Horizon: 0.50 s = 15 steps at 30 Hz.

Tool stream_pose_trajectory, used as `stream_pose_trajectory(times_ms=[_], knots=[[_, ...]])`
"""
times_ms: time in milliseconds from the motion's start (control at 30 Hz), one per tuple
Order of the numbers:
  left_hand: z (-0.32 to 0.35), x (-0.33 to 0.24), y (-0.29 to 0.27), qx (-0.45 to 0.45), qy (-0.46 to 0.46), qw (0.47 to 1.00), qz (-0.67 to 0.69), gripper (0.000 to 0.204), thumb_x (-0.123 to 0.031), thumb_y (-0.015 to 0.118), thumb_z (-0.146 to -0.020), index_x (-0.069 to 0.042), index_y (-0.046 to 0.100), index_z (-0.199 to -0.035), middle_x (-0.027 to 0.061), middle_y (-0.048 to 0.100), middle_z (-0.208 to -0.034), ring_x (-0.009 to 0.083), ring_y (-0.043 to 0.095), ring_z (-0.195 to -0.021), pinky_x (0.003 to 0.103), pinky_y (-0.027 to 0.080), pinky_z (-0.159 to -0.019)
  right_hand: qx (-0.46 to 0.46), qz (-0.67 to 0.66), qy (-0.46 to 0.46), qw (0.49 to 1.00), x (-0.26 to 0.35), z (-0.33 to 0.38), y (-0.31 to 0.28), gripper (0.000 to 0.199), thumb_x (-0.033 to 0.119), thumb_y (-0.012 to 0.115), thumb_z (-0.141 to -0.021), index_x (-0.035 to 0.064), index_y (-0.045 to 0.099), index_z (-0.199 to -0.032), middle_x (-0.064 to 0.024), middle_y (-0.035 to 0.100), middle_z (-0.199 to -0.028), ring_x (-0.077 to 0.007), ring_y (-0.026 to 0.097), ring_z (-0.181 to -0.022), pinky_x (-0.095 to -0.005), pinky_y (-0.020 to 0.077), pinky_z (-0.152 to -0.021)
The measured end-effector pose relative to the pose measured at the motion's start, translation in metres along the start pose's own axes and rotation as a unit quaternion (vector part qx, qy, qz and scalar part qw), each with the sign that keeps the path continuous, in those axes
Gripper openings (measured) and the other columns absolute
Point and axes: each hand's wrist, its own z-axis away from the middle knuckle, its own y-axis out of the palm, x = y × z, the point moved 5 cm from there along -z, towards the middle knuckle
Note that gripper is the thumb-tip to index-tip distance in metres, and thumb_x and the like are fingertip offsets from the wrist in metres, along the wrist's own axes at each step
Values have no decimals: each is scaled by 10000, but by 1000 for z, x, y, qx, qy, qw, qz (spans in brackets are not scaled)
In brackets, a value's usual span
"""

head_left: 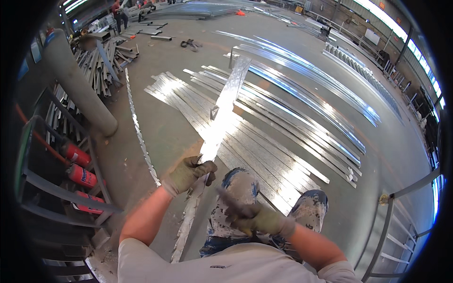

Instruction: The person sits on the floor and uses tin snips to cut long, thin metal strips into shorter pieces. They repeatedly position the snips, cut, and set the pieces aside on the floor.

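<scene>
My left hand [189,175], in a dull green work glove, is closed on the edge of a long shiny metal strip [223,111]. The strip runs away from me over other metal pieces, and a jagged-edged length [188,221] continues below the hand toward my body. Before my knees, my gloved right hand [258,220] is closed round a dark, elongated tool [232,202]; motion blurs it, so its kind is unclear. Flat metal strips [255,158] lie side by side on the floor beneath and right of the held strip.
Left of me lie a notched metal strip [135,123], a thick grey cylinder [82,85] and red canisters [81,176] in a dark rack. Bundled metal profiles [306,78] lie farther off. A metal rail frame [388,226] stands at right. A person [119,15] is far left.
</scene>
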Motion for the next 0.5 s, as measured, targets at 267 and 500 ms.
stream_pose_trajectory(times_ms=[267,500], knots=[[39,55,49,-33,-74,996,-27,181,-180,769,-1112,-2,798,-1101,103,807,-891,198,739,-732,377,601,-768,-258,-35,-179,949,62,75,-127,240,111,765,-1083,-10,739,-1289,-31,721,-933,-88,609,-662,-286,504,-656],[62,101,71,-66,-151,970,-177,269,-193,817,-1075,5,843,-1255,65,870,-1150,162,782,-1081,353,598,-1007,-253,51,-141,956,24,62,-170,241,216,764,-1088,32,746,-1241,-10,678,-881,-105,578,-645,-316,490,-609]])
